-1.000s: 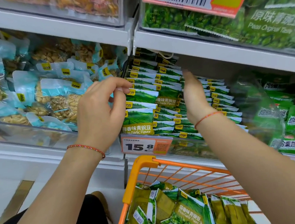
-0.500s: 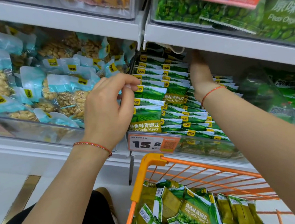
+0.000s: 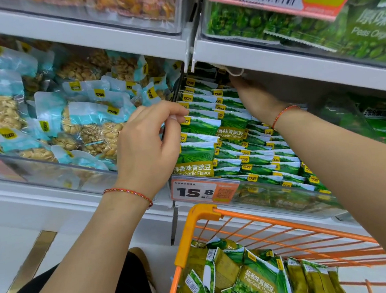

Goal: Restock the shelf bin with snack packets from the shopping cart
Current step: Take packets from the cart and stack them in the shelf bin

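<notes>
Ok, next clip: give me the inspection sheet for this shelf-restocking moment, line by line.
Surface: white shelf above a clear shelf bin with a 15.8 price tag.
Job's things: green garlic-pea packets stacked in rows in the bin; more packets loose in the orange shopping cart.
Clutter: nothing seen.
Hands: left hand pinches the left edge of the packet stack; right hand reaches deep under the shelf, fingers hidden.
Cables: nothing seen.
Surroundings: peanut packs in the bin to the left, original-flavour pea bags on the shelf above, pale floor.
</notes>
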Tool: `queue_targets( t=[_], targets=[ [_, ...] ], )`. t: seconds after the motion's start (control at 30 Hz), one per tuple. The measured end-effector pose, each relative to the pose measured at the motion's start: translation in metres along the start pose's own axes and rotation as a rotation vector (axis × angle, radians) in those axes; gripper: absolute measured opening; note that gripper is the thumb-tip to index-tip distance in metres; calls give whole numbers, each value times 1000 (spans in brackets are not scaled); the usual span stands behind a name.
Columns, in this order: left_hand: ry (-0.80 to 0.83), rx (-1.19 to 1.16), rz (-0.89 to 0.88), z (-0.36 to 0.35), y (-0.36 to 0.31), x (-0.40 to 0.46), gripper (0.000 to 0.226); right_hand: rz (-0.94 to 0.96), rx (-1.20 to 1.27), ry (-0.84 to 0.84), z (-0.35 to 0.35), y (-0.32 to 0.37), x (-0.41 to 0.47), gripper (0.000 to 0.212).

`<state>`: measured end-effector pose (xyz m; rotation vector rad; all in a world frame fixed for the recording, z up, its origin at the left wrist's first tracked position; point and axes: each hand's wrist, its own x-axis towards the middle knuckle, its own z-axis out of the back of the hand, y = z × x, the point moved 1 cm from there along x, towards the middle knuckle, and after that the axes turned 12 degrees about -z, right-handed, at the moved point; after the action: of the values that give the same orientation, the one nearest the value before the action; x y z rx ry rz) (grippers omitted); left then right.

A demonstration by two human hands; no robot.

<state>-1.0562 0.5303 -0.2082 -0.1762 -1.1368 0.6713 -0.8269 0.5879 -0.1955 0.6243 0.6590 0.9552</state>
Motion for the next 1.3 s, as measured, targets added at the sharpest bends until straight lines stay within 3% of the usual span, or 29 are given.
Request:
queue_targets(
  t=[0.1,0.23,0.3,0.47,0.53,0.63,0.73,0.8,0.9,0.97,1.03,1.13,1.23,1.3],
  targets=[
    [3,11,-8,0,0,0,24,23,-17,-44,-6,2,-4,54],
    [-29,6,2,0,-4,-5,24,101,15,-291,-8,-13,-29,43],
    [-32,18,-28,4,-10,-11,24,118,60,-323,-4,-26,-54,36],
    [-12,-21,-52,22,-47,-27,23,364,50,-485,14,-61,-135,12],
    [55,-75,-58,31,-71,-32,24,387,119,-503,25,-65,-162,21],
    [285,-192,-50,39,-109,-44,26,437,156,-475,32,-69,-200,36],
    [690,-201,-63,34,-136,-58,27,496,37,-385,25,-77,-238,35],
    [1077,-54,-60,27,-142,-71,27,434,-221,-266,15,-86,-255,36],
    [1555,273,140,14,-146,-96,39,221,-704,54,-3,-108,-268,27],
    [1749,323,-89,1,-158,-114,50,90,-900,269,-15,-127,-275,25],
    [1826,320,-253,-12,-165,-128,47,4,-984,338,-25,-148,-279,29],
    [1975,386,-427,-35,-158,-146,81,-83,-884,259,-28,-176,-271,40],
    [1962,465,-632,-52,-145,-165,104,-177,-691,231,-29,-194,-259,49],
    [1905,469,-716,-58,-140,-170,95,-170,-687,203,-32,-200,-250,50]
  ],
)
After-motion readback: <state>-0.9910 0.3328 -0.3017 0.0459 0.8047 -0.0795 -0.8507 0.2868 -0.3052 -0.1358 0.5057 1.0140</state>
